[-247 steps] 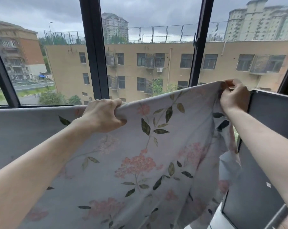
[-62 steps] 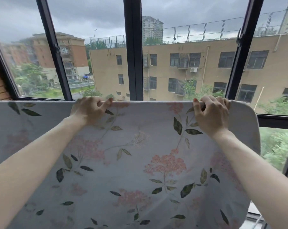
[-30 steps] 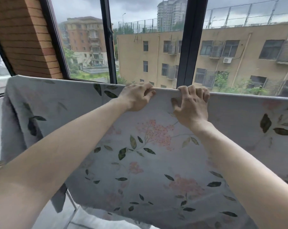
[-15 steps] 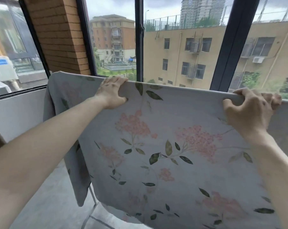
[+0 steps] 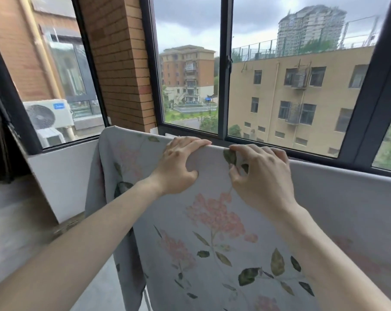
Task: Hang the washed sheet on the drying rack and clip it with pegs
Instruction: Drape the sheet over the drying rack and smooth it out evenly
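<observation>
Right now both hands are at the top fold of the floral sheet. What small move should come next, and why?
Probably slide the left hand toward the sheet's left end, smoothing the fold: both hands sit close together, the right hand beside it, and the floral sheet hangs bunched at that end. No pegs show.

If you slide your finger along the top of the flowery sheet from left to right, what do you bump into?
Sheet's draped left corner → left hand → dark green printed leaf → right hand → bare top edge.
</observation>
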Demonstrator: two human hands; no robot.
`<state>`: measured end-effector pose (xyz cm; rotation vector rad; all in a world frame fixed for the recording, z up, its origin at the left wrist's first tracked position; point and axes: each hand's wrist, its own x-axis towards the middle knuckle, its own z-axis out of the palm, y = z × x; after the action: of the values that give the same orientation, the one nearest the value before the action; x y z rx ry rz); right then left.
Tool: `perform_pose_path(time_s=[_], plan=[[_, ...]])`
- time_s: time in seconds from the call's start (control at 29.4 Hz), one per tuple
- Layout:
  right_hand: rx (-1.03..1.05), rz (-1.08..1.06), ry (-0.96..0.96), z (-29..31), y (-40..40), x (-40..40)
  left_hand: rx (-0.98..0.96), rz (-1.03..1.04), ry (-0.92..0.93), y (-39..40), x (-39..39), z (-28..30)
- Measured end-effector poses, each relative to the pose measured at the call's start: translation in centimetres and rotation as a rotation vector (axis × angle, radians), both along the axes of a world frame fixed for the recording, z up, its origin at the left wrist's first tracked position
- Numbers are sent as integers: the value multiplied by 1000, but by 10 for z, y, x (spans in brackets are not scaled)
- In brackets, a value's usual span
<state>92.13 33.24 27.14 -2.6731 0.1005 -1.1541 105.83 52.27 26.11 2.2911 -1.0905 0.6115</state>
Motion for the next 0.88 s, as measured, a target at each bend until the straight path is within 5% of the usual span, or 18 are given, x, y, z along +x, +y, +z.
perform_pose_path(time_s=[0.48,0.61,0.88], plan=[[186,-220,-182,-4,12,8,31,257,21,157,153,17],[214,-188,-82,12,54,36,-14,244,-36,166,180,10],[-43,11,240,28,153,156,29,101,-102,164,180,8]])
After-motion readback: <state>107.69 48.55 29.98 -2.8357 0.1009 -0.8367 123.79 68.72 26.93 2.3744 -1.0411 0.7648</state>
